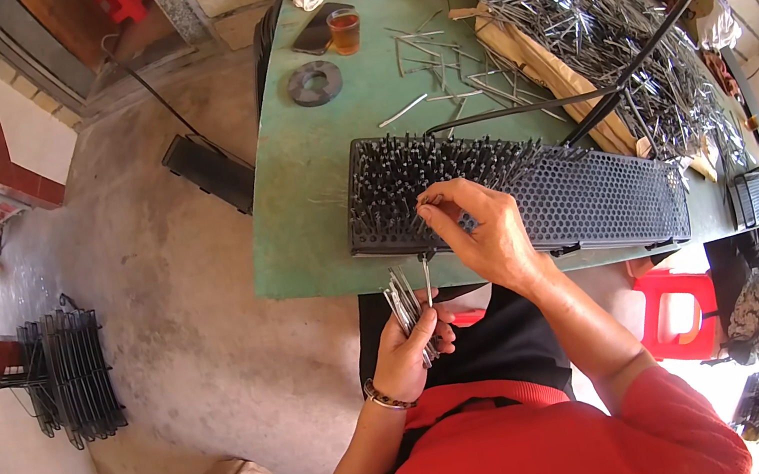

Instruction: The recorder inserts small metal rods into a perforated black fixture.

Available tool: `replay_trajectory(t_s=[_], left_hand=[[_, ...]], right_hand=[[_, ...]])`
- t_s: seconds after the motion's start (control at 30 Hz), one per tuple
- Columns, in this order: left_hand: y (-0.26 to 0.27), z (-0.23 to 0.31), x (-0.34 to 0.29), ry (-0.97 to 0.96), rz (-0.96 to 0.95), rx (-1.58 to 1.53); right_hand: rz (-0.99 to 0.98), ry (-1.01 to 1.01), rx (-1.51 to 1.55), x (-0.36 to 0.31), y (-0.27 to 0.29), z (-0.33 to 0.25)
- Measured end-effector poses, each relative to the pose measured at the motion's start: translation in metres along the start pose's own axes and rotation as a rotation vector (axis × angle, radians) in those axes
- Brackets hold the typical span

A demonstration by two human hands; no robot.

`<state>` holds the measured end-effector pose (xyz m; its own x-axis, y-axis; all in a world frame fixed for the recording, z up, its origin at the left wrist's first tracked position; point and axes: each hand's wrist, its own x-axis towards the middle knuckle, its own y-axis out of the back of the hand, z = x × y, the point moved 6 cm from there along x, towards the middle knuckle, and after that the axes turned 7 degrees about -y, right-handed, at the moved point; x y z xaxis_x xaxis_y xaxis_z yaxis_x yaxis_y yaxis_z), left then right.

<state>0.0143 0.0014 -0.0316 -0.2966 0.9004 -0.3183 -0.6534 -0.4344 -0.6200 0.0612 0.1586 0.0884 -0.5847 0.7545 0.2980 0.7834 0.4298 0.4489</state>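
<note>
A bundle of thin silvery metal rods (pixel 403 302) is gripped in my left hand (pixel 407 352), below the table's near edge. One rod stands up apart from the rest, above the thumb. My right hand (pixel 494 242) is over a long black block (pixel 595 194) full of round holes, thumb and forefinger pinched together. Whatever is between those fingertips is too small to make out. Dark-tipped pins (pixel 427 162) stand close together in the block's left part. Towards its right, the holes show bare.
A large heap of metal rods (pixel 586 28) lies on the green table (pixel 296 221) at the back right. Loose rods, a dark ring (pixel 315 84), a glass of brown drink (pixel 345 32) and a phone (pixel 318 30) lie farther back. A black metal rod handle (pixel 667 24) rises over the block.
</note>
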Motion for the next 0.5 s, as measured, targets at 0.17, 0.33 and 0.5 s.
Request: replay_trajectory(t_s=[0.17,0.33,0.5], left_hand=[[-0.0022,-0.0042,-0.0014,0.051,-0.058,-0.103],[-0.0034,-0.0055,-0.0015,0.067,-0.062,-0.107],[-0.0051,-0.0040,0.0005,0.060,-0.067,-0.106]], right_hand=[[-0.015,-0.008,-0.031,0.0001,-0.0007,-0.0032],[-0.023,0.019,-0.052,-0.0001,0.0002,-0.0056],[-0.055,-0.017,-0.047,0.0015,-0.0006,-0.0042]])
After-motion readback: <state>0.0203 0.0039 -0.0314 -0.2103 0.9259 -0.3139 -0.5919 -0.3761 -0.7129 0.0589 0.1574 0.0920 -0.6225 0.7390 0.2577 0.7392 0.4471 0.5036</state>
